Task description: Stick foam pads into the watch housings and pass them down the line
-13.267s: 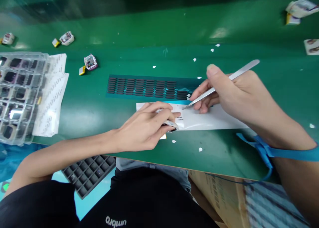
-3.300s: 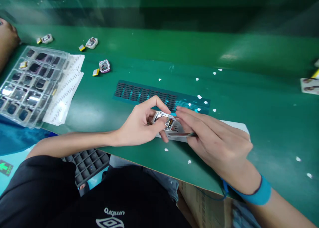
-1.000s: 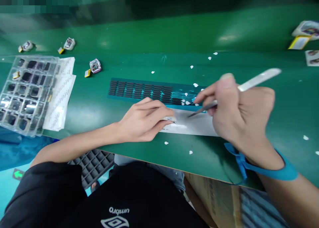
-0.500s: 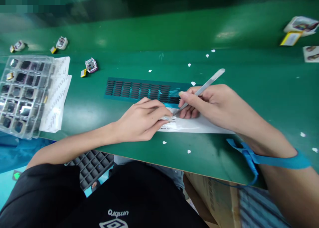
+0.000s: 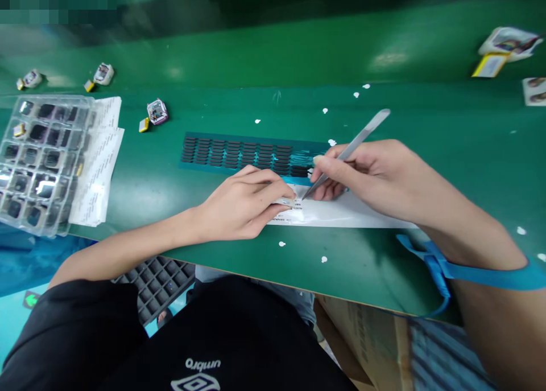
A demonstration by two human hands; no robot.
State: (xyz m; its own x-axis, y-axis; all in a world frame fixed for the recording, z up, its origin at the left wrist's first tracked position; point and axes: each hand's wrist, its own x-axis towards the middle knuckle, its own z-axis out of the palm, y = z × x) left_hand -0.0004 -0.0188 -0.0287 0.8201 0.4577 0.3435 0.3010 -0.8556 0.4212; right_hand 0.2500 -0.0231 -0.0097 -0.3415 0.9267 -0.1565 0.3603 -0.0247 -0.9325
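Note:
Pinched in my right hand (image 5: 358,172) is a pair of metal tweezers (image 5: 362,134), its tip pointing down and left over the white printed sheet (image 5: 336,212). My left hand (image 5: 247,203) is closed on a small pale flat piece (image 5: 283,201) held between thumb and fingers; most of it is hidden. The tweezer tip sits just right of that piece, with a small gap between them. Behind my hands lies a blue-green backing strip (image 5: 311,147) with rows of black strips (image 5: 230,152). Some of its right part is bare.
A clear compartment tray (image 5: 60,169) of small devices stands at the left, beside white label sheets (image 5: 100,180). Opened devices with yellow batteries lie at the back, including one (image 5: 157,112) and another at right (image 5: 507,42). White round stickers (image 5: 324,259) dot the table. A blue wrist strap (image 5: 482,272) circles my right wrist.
My right hand and the tweezers have moved slightly right, drawing the tip away from the piece in my left hand. My left hand has barely moved.

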